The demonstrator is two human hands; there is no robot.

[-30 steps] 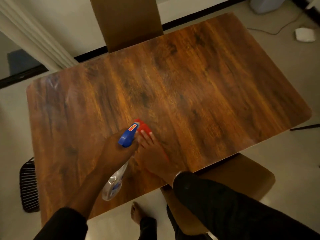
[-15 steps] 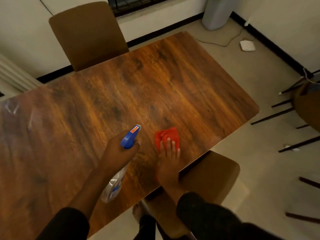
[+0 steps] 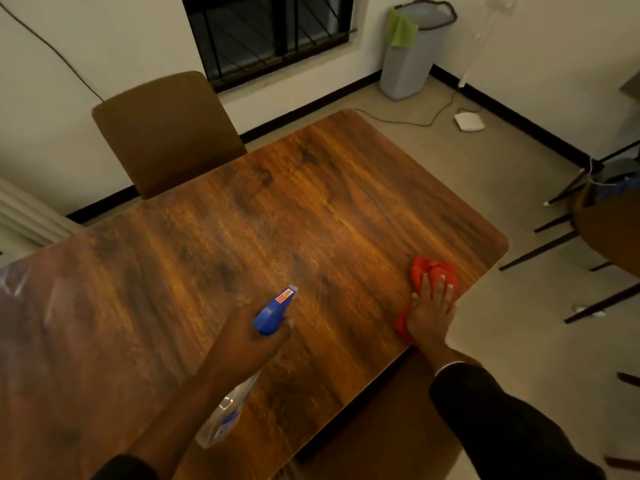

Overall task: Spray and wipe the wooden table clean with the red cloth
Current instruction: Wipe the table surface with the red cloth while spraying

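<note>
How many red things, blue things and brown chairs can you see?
Red: 1, the red cloth under the right hand.
Blue: 1, the spray bottle head, in the left hand.
Brown chairs: 3, far, near, right edge.
Total: 5

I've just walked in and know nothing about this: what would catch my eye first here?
The bright red cloth near the wooden table's right edge, pressed flat under the right hand. Next, the blue-headed spray bottle gripped by the left hand, over the table's near middle. Behind, a grey bin stands by the wall.
</note>
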